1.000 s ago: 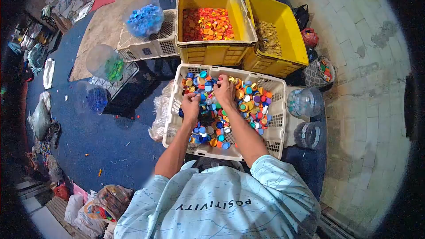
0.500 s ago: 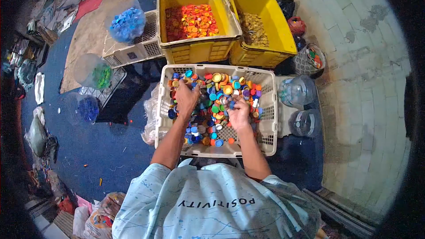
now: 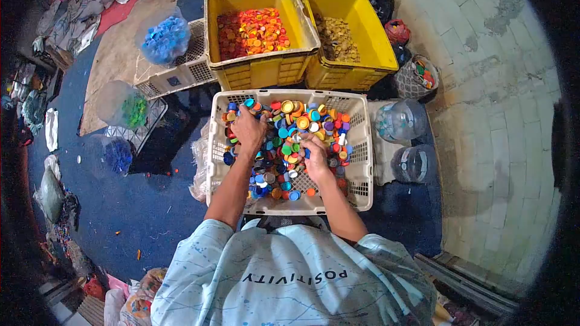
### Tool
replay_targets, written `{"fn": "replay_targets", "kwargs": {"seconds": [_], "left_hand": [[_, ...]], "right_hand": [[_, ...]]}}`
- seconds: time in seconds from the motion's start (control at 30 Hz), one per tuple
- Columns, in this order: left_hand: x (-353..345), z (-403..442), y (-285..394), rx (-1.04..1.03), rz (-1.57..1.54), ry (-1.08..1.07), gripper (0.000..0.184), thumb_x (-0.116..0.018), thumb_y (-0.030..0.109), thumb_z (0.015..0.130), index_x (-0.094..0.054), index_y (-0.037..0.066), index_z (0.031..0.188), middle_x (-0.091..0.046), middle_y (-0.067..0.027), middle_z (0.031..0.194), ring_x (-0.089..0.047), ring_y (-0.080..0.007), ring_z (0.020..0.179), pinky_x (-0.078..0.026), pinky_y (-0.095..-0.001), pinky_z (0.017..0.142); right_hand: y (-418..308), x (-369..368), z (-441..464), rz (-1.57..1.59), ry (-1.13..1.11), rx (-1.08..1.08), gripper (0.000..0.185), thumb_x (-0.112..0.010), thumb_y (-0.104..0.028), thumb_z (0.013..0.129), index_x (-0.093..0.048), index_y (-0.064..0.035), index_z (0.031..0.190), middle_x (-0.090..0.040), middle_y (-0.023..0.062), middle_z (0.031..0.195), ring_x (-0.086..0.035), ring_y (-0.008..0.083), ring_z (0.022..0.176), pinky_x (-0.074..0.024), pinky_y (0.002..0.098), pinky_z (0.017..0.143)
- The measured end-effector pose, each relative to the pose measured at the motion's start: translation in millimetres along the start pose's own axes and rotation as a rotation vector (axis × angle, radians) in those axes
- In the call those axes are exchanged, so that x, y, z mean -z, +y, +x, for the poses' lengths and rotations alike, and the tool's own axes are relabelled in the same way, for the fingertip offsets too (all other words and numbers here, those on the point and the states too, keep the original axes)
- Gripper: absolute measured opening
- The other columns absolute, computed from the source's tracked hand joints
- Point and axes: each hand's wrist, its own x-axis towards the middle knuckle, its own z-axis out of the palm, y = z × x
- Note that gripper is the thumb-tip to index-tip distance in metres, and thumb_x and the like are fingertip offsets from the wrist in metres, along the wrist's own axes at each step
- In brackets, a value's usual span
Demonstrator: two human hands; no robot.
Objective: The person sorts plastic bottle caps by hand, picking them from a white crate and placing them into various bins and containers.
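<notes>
A white plastic crate [image 3: 365,172] in front of me holds a layer of mixed coloured bottle caps [image 3: 284,133]. My left hand [image 3: 248,128] reaches over the caps at the crate's upper left, its fingers bent down among them; what they may hold is hidden. Right of the crate's middle, my right hand [image 3: 315,156] is curled closed, with a small blue cap at its fingers. The two hands are apart. Below my right hand, part of the crate's mesh floor shows between the caps.
Behind the crate stand a yellow bin [image 3: 263,72] of red and orange caps and another yellow bin [image 3: 380,48] of pale yellow caps. Clear containers of light blue [image 3: 165,39], green [image 3: 134,110] and dark blue caps [image 3: 118,156] are at left. Two clear jugs [image 3: 400,121] stand at right.
My left hand has moved from lower left to the crate's upper left. My right hand has come back towards me and to the right, and now has a blue cap. The view has shifted.
</notes>
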Motion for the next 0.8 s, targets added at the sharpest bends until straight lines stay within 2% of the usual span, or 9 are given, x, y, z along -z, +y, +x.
{"fn": "replay_targets", "kwargs": {"seconds": [0.27, 0.4, 0.5, 0.57, 0.6, 0.67, 0.7, 0.77, 0.8], "left_hand": [[1.4, -10.4, 6.1, 0.099, -0.077, 0.044, 0.06, -0.077, 0.037, 0.071, -0.047, -0.001, 0.106, -0.063, -0.0228, 0.081, -0.062, -0.04, 0.079, -0.045, -0.0486, 0.069], [-13.8, -9.2, -7.5, 0.135, -0.17, 0.053, 0.061, -0.079, 0.036, 0.069, -0.049, -0.001, 0.107, -0.064, -0.0212, 0.083, -0.062, -0.0391, 0.079, -0.046, -0.047, 0.071], [-22.3, -16.2, -18.7, 0.06, -0.332, 0.157, 0.058, -0.081, 0.031, 0.068, -0.051, -0.001, 0.107, -0.065, -0.0192, 0.089, -0.063, -0.0355, 0.081, -0.049, -0.0438, 0.074], [-25.7, -20.2, -23.5, 0.046, -0.457, 0.19, 0.056, -0.081, 0.027, 0.069, -0.052, -0.002, 0.108, -0.065, -0.0166, 0.092, -0.064, -0.0292, 0.083, -0.05, -0.0396, 0.076], [-26.1, -22.4, -24.7, 0.039, -0.52, 0.207, 0.055, -0.081, 0.025, 0.07, -0.053, -0.002, 0.109, -0.065, -0.0154, 0.094, -0.064, -0.0261, 0.084, -0.05, -0.0375, 0.076], [0.2, -31.0, -11.6, 0.173, -0.71, 0.094, 0.056, -0.079, 0.026, 0.073, -0.051, -0.004, 0.112, -0.063, -0.0143, 0.1, -0.062, -0.0233, 0.09, -0.049, -0.034, 0.08], [10.5, -34.6, -6.8, 0.239, -0.804, 0.038, 0.056, -0.078, 0.027, 0.075, -0.05, -0.004, 0.113, -0.062, -0.0138, 0.104, -0.061, -0.0219, 0.093, -0.048, -0.0322, 0.082], [8.1, -40.7, -13.6, 0.341, -1.131, 0.01, 0.047, -0.075, 0.022, 0.079, -0.051, -0.002, 0.112, -0.059, -0.0086, 0.097, -0.058, -0.0169, 0.084, -0.049, -0.0303, 0.079], [10.2, -44.5, -18.4, 0.419, -1.31, -0.042, 0.044, -0.073, 0.021, 0.08, -0.051, -0.001, 0.111, -0.059, -0.0077, 0.094, -0.058, -0.0159, 0.081, -0.049, -0.0297, 0.079]], "right_hand": [[2.4, -4.9, -3.6, -0.091, -0.04, -0.011, 0.02, -0.056, -0.014, 0.084, -0.055, -0.0045, 0.101, -0.056, 0.0014, 0.085, -0.046, 0.0091, 0.062, -0.0416, 0.0264, 0.055], [4.0, -3.8, -3.1, -0.071, -0.041, 0.002, 0.022, -0.06, -0.011, 0.082, -0.056, -0.0044, 0.102, -0.061, 0.0021, 0.088, -0.046, 0.0072, 0.063, -0.0404, 0.0228, 0.056], [6.7, -0.3, 1.3, -0.147, -0.031, 0.026, 0.023, -0.062, -0.012, 0.082, -0.056, -0.0043, 0.103, -0.063, 0.0029, 0.088, -0.051, 0.0074, 0.067, -0.0417, 0.0236, 0.056], [0.9, -5.6, 3.5, -0.27, 0.036, 0.021, 0.024, -0.063, -0.012, 0.082, -0.057, -0.0031, 0.103, -0.063, 0.0037, 0.086, -0.055, 0.0082, 0.069, -0.0433, 0.0248, 0.057], [4.4, -2.5, 11.7, -0.462, 0.03, 0.138, 0.024, -0.064, -0.01, 0.081, -0.057, -0.003, 0.103, -0.061, 0.0035, 0.082, -0.055, 0.0109, 0.067, -0.0444, 0.0265, 0.058], [14.0, 6.6, 32.6, -0.844, 0.014, 0.373, 0.024, -0.066, -0.007, 0.08, -0.057, -0.0028, 0.102, -0.059, 0.003, 0.075, -0.056, 0.0163, 0.064, -0.0466, 0.03, 0.059], [9.4, 4.2, 36.9, -0.964, 0.002, 0.443, 0.025, -0.066, -0.007, 0.08, -0.057, -0.0029, 0.102, -0.061, 0.0057, 0.078, -0.059, 0.0194, 0.068, -0.0478, 0.0313, 0.062], [-1.4, -2.4, 47.2, -1.2, -0.026, 0.591, 0.026, -0.067, -0.006, 0.078, -0.058, -0.0029, 0.102, -0.065, 0.0109, 0.083, -0.064, 0.0256, 0.076, -0.0501, 0.0341, 0.067], [-6.0, -4.2, 52.9, -1.147, -0.098, 0.526, 0.032, -0.067, -0.007, 0.078, -0.056, -0.0036, 0.108, -0.066, 0.0164, 0.096, -0.064, 0.0325, 0.087, -0.0509, 0.0399, 0.072]]}}
